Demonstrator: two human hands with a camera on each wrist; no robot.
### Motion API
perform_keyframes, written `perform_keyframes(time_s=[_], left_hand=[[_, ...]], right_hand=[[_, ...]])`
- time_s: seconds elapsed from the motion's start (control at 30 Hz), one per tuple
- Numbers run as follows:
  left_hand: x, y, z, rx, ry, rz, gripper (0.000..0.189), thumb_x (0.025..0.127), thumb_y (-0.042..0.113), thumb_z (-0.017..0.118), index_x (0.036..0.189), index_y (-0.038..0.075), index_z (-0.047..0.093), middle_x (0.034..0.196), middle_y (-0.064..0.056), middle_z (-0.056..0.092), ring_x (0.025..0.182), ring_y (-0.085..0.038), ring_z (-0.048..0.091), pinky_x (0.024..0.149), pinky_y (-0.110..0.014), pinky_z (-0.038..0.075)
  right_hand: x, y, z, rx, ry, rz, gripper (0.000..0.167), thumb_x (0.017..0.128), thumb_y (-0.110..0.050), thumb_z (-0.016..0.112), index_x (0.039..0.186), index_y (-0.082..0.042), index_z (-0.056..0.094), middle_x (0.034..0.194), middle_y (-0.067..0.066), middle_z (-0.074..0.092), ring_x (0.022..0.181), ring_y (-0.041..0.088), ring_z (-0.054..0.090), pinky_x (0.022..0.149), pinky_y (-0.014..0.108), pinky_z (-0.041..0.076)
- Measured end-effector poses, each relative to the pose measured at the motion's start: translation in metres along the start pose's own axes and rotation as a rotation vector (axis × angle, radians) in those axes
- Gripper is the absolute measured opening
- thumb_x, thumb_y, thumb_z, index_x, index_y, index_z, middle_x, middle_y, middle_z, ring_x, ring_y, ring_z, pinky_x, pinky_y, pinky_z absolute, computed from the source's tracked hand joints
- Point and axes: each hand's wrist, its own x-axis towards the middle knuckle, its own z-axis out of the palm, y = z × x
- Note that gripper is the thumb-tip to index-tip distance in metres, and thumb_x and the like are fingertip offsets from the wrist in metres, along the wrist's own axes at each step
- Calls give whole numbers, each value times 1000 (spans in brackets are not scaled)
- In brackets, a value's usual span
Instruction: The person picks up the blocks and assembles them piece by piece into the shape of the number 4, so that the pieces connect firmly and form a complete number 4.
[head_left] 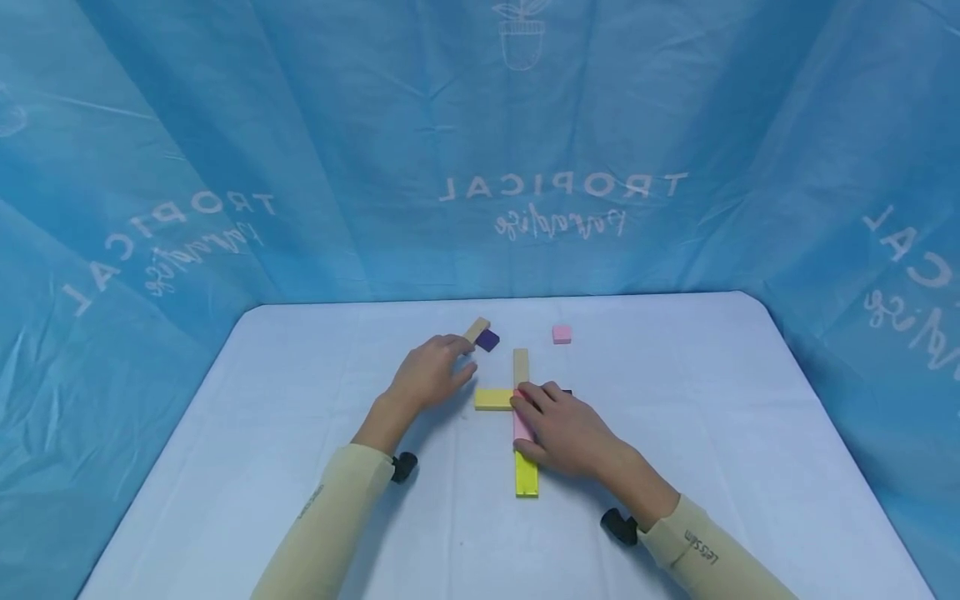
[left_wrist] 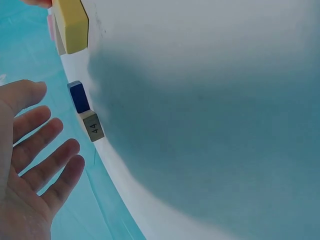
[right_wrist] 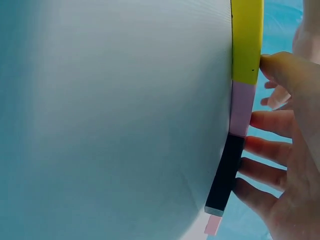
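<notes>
My right hand (head_left: 566,429) rests over a cross of flat wooden blocks, its fingers spread and lightly bent. In the right wrist view the thumb touches the bright yellow block (right_wrist: 247,40), and the fingertips lie on the pink block (right_wrist: 242,109) and the black block (right_wrist: 225,172). A paler yellow block (head_left: 492,400) forms the cross's left arm, and a natural wood block (head_left: 521,367) its far end. My left hand (head_left: 435,371), fingers apart and holding nothing, hovers beside a loose natural wood block (head_left: 478,327) marked 44 and a dark blue block (head_left: 487,340).
A small pink block (head_left: 562,334) lies on its own toward the far side of the white table (head_left: 675,350). Blue printed curtains (head_left: 375,208) hang around the back and sides. Each wrist carries a small black camera.
</notes>
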Motion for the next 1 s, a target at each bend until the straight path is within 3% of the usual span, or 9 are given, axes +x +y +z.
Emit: perform_keyframes(time_s=[0.27, 0.47, 0.73, 1.0], left_hand=[[10, -4, -7, 11, 12, 16, 38, 90, 34, 66, 124, 17, 63, 129, -2, 58, 122, -21, 51, 98, -41, 44], [20, -10, -2, 3, 13, 10, 35, 90, 32, 65, 121, 15, 64, 126, -3, 60, 118, -21, 53, 96, -39, 45], [34, -2, 4, 47, -23, 14, 39, 89, 30, 66, 126, 16, 62, 123, -2, 60, 115, -20, 54, 95, -38, 46], [45, 6, 12, 88, -70, 44, 45, 89, 30, 67, 131, 19, 58, 134, -2, 53, 121, -21, 50, 96, -40, 45]], right_hand=[[6, -2, -7, -15, -17, -20, 70, 90, -57, 53, 146, -16, 42, 149, 6, 37, 126, 25, 40, 96, 40, 45], [8, -2, -5, -23, -10, -36, 70, 90, -57, 54, 146, -17, 43, 149, 6, 38, 125, 25, 41, 95, 39, 46], [4, -2, -2, -24, -24, -16, 71, 89, -58, 55, 145, -18, 44, 149, 5, 38, 125, 25, 41, 94, 41, 46], [1, -2, 2, -16, -42, 3, 71, 89, -60, 52, 146, -20, 42, 150, 4, 36, 126, 25, 41, 95, 41, 46]])
